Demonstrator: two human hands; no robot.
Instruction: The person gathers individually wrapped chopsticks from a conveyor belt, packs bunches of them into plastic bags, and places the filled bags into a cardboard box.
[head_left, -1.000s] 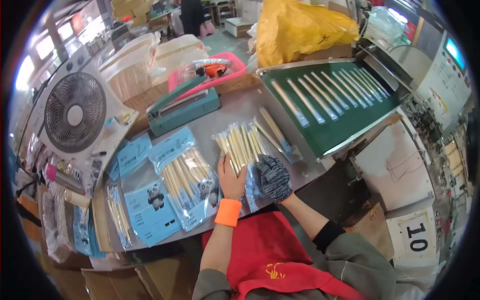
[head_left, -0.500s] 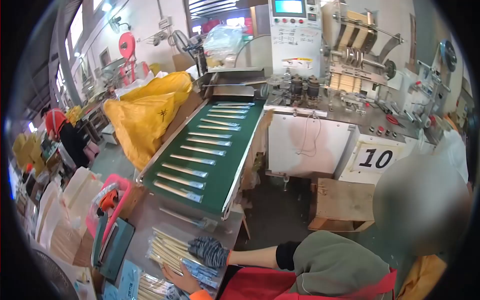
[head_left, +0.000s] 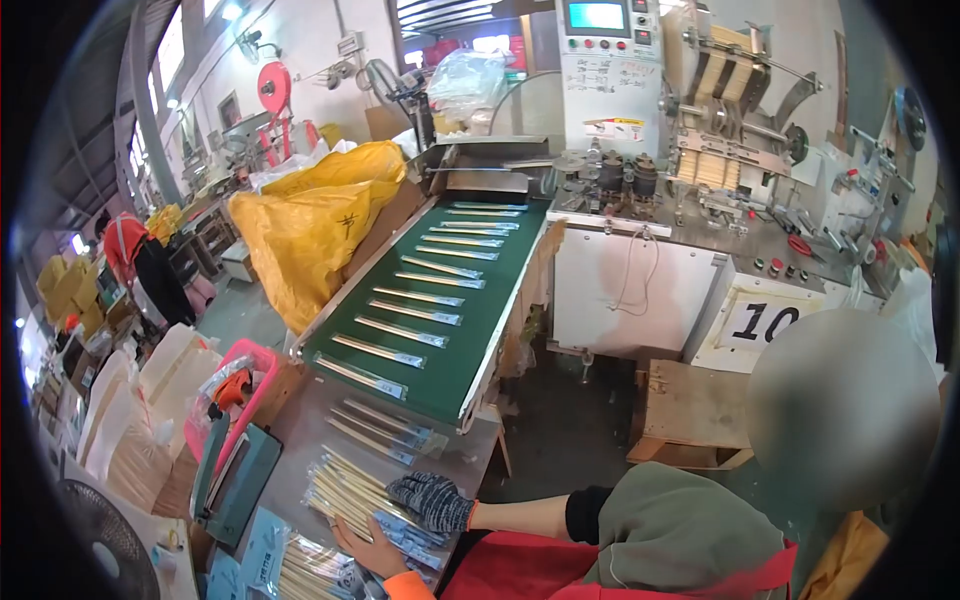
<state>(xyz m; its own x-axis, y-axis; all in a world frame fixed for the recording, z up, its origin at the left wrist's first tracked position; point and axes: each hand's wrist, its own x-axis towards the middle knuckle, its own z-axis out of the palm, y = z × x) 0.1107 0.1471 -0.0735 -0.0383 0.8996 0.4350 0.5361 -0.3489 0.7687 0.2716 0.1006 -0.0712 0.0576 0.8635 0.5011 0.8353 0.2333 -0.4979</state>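
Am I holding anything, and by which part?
Left hand and gloved right hand touch opposite sides of the pile of wrapped sticks; a grip can't be confirmed.

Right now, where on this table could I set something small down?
Bare table shows between the teal bench tool and the chopstick packets, and in a small patch right of the loose packets, below the conveyor. It's crowded in front: left hand, gloved right hand, piled packets and blue bags.
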